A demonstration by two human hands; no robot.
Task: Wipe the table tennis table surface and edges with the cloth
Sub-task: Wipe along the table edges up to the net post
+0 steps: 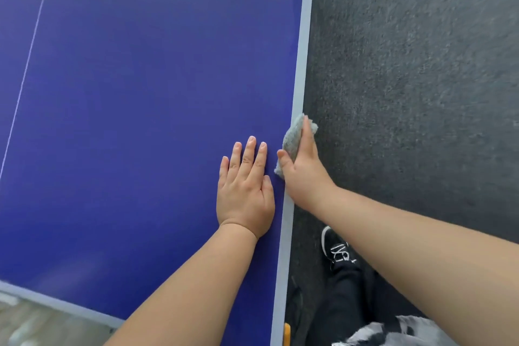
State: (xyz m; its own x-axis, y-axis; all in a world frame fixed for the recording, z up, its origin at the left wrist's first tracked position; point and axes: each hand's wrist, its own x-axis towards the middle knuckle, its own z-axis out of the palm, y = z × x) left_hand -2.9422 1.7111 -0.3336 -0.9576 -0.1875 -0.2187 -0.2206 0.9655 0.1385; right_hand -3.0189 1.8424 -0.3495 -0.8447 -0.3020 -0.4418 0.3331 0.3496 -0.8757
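Note:
The blue table tennis table [140, 121] fills the left of the view, with a pale grey side edge [302, 64] running top to bottom. My left hand [245, 191] lies flat on the blue surface close to that edge, fingers straight. My right hand [304, 168] grips a light grey cloth [293, 137] and holds it against the side edge, thumb on the table's top side and fingers wrapped over the outside. Part of the cloth is hidden under the palm.
Dark grey carpet [421, 78] lies right of the table. My black shoe with white markings [335, 250] and dark trouser leg stand beside the edge. A thin white centre line [28, 64] crosses the table at left. The table's near end edge [56, 303] shows at bottom left.

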